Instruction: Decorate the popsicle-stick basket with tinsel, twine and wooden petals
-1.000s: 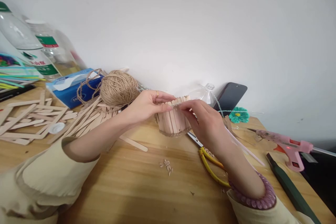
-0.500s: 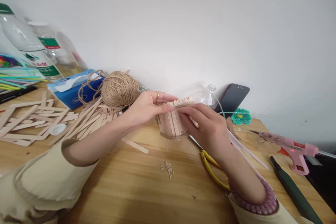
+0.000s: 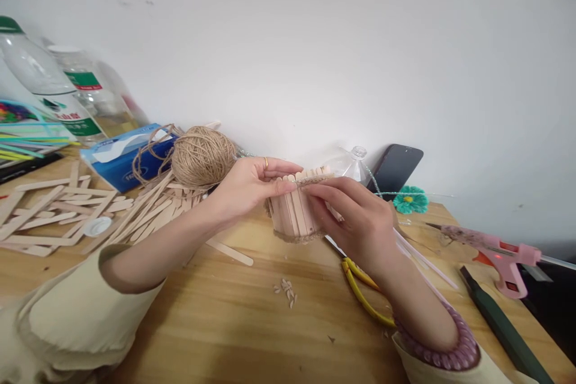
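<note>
Between my hands is a small cup made of wooden craft sticks (image 3: 294, 216), held above the table. Jute twine (image 3: 310, 180) runs around it just below the rounded stick tips, and another band of twine circles its base. My left hand (image 3: 258, 183) grips the cup's upper left side, thumb in front and fingers behind. With fingertips pinched at the upper twine, my right hand (image 3: 355, 216) covers the cup's right side. Yellow-handled scissors (image 3: 360, 294) lie under my right wrist, their blades partly hidden.
A twine ball (image 3: 203, 156) rests by a blue tissue pack (image 3: 130, 159) and scattered craft sticks (image 3: 49, 216) on the left. To the right are a phone (image 3: 398, 168), a green flower (image 3: 410, 200), a pink glue gun (image 3: 499, 252) and a dark green tool (image 3: 499, 321). Wood scraps (image 3: 288, 293) lie in front.
The view has shifted slightly. Both hands keep nearly the same hold on the craft-stick cup, my right fingertips still at the upper twine.
</note>
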Tool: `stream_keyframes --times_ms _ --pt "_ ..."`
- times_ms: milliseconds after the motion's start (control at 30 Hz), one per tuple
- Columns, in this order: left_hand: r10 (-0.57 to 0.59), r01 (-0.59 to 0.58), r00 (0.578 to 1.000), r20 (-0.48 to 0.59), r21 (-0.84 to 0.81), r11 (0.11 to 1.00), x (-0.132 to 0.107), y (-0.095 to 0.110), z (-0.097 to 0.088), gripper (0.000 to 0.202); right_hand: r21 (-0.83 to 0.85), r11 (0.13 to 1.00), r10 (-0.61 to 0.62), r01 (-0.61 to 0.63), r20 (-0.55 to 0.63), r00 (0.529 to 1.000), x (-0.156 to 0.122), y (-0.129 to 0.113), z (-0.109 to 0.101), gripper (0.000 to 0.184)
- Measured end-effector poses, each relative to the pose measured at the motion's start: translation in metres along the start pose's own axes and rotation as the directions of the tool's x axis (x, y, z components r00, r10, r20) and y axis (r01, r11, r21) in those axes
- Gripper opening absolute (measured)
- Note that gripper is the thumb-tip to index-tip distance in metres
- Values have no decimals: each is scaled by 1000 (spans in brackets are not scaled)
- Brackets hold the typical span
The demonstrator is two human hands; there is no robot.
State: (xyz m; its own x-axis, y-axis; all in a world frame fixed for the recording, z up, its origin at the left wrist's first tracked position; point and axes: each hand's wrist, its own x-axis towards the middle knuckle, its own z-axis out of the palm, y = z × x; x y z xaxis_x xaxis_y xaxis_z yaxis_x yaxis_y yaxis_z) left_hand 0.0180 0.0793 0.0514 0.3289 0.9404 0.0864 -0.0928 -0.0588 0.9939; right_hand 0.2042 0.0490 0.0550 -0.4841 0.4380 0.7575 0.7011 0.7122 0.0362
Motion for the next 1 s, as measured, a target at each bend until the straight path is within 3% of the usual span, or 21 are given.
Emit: stream_keyframes --times_ms 200,567,1000 --pt "15 -15 1000 -11 10 1000 -3 4 4 31 93 993 76 -77 15 997 3 -3 0 10" --pt "75 -73 997 -14 99 992 -8 10 10 30 71 988 137 -138 12 990 5 -8 -3 13" --pt "73 -69 996 -44 92 993 -10 11 13 26 53 998 37 -38 7 999 3 -3 -2 10"
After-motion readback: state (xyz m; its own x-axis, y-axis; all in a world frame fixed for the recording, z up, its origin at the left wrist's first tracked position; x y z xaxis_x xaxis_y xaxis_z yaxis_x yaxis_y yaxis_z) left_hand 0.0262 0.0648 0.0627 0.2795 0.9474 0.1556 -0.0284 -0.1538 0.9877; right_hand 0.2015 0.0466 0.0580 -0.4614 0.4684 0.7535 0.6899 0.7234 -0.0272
